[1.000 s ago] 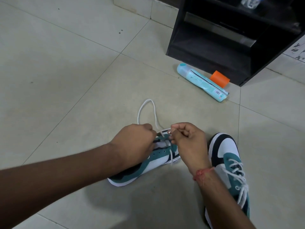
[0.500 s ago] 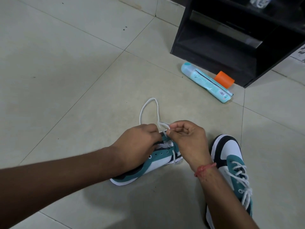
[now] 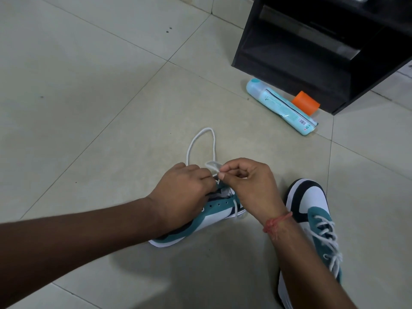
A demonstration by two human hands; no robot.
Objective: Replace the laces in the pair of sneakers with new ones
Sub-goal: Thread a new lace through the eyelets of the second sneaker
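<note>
Since a second ago the white lace (image 3: 201,141) has been drawn up a little, its loop lying on the floor (image 3: 89,108) beyond the sneaker (image 3: 214,216). I judge lacing barely begun: most eyelets show bare. My right hand (image 3: 249,186) pinches the lace end; my left hand (image 3: 182,192) grips near the eyelets. Beside them, the second sneaker (image 3: 312,219) looks fully laced.

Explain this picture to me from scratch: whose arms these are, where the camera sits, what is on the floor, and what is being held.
There is no machine here. A camera worn on a person's head looks down at their own arms. The right hand pinches a white lace, which loops out over the tiled floor. The left hand rests on the teal-and-white sneaker being laced. A second sneaker, already laced, stands to the right. Farther back lie a light-blue spray can and an orange cap, beside a black cabinet.
</note>
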